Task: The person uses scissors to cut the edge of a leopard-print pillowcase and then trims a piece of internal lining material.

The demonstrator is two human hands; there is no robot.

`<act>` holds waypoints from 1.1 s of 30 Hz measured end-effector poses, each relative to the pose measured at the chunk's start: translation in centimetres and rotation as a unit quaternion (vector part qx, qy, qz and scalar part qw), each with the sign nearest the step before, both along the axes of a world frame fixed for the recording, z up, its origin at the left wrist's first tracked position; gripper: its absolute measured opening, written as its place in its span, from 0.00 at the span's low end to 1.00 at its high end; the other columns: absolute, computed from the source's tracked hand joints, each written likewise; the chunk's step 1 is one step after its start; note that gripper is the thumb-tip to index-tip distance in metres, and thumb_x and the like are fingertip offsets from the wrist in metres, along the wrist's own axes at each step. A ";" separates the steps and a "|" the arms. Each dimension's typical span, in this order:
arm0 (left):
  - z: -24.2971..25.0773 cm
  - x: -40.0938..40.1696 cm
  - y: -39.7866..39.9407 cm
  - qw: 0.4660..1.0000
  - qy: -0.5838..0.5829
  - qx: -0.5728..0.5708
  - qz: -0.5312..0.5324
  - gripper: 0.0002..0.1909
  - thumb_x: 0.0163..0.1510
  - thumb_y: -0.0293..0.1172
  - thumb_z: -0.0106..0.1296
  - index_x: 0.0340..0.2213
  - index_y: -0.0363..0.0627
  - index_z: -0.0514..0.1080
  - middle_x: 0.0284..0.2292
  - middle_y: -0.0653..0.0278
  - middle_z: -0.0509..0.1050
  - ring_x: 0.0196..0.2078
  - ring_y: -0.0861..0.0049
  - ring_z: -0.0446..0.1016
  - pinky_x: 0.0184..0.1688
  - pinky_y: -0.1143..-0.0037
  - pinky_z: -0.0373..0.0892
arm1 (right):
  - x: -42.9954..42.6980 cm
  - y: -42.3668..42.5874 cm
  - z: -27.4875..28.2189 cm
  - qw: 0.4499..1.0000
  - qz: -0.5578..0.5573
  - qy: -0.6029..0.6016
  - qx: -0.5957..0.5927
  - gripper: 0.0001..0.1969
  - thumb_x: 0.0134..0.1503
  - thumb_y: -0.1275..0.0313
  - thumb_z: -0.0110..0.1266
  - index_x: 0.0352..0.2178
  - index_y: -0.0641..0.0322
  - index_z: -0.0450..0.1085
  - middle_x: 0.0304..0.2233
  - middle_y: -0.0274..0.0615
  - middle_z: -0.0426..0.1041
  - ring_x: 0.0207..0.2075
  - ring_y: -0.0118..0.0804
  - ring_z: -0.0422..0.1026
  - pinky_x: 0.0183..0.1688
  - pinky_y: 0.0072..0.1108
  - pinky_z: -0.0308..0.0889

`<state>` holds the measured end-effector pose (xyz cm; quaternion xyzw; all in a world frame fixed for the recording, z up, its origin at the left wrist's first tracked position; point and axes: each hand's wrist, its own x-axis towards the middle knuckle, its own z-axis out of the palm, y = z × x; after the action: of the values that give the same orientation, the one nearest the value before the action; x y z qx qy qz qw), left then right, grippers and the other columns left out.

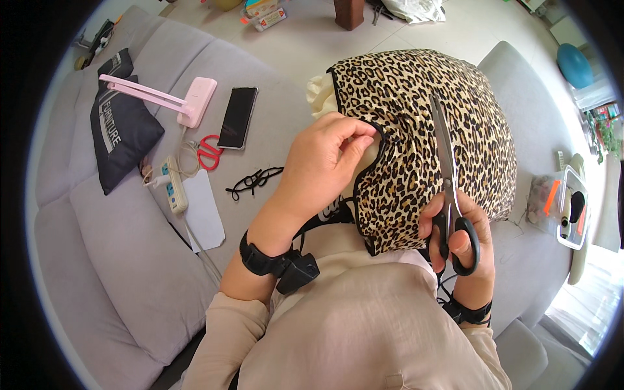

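Note:
A leopard-print fabric piece with black edging [414,146] lies over my lap, with cream cloth [321,95] showing at its left side. My left hand [331,156] pinches the black edging at the curved opening between thumb and fingers. In my right hand [458,234] is a pair of scissors with black handles [446,161]; the blades point away from me over the print, nearly closed. Fingers and thumb sit in the handle loops. Black cord [253,181] lies on the sofa to the left of my left hand.
On the grey sofa [263,107] at the left are a smartphone [237,117], red-handled scissors [209,152], a pink folding lamp [197,102], a power strip [174,187], white paper [202,209] and a dark cushion [124,131]. A clear plastic box [551,229] with items stands at the right.

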<state>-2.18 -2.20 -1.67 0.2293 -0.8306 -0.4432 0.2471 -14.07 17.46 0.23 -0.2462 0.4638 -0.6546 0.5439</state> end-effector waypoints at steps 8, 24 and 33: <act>-0.6 0.2 0.4 0.997 -0.044 -0.063 -0.006 0.03 0.47 0.23 0.49 0.27 0.39 0.69 0.23 0.65 0.67 0.22 0.80 0.66 0.25 0.81 0.62 | -0.3 0.0 -0.5 1.000 0.020 -0.016 -0.003 0.28 0.44 0.56 0.61 0.37 0.70 0.63 0.25 0.41 0.69 0.17 0.23 0.67 0.16 0.12 0.64; -3.3 0.6 -2.9 0.995 -0.020 -0.034 0.093 0.07 0.45 0.25 0.53 0.28 0.36 0.71 0.23 0.67 0.71 0.20 0.87 0.63 0.23 0.85 0.60 | 0.0 -0.9 -0.2 0.998 0.053 -0.005 0.030 0.27 0.43 0.58 0.62 0.37 0.69 0.64 0.26 0.39 0.69 0.19 0.21 0.67 0.17 0.12 0.66; -2.9 1.3 -2.6 0.992 0.005 -0.031 0.126 0.02 0.42 0.21 0.50 0.22 0.37 0.68 0.19 0.70 0.67 0.19 0.88 0.62 0.22 0.85 0.59 | 0.2 -1.1 0.0 0.997 0.055 0.007 0.047 0.27 0.44 0.58 0.62 0.38 0.69 0.63 0.25 0.38 0.68 0.19 0.22 0.67 0.17 0.12 0.65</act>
<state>-0.85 -4.82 -4.55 0.3216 -0.8074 -0.3837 0.3123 -13.89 16.33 0.22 -0.2497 0.4837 -0.5993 0.5870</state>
